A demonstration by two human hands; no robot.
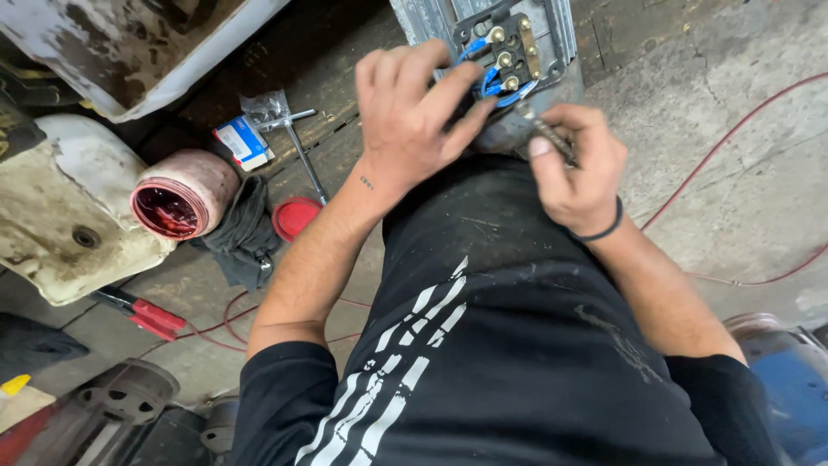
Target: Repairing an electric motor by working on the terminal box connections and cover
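Cracked grey concrete floor [759,173], stained and dusty, crossed on the right by a thin red cable [716,147]. Far left, dark wooden planks [328,60] under a grimy white casing [52,216], with a red-rimmed jar [177,198], dark rag [246,237] and red lid [295,216] alongside. Near left, red-handled pliers [142,312] lying flat in even daylight.

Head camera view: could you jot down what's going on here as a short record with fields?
Setting: workshop floor, seen from above
Left hand: fingers on the blue wires at a black terminal block
Right hand: grips a metal tool beside the block
Terminal block: brass studs, set in a grey metal housing
Floor, left: open jar, red lid, dark rag, red-handled pliers
Floor, right: red cable
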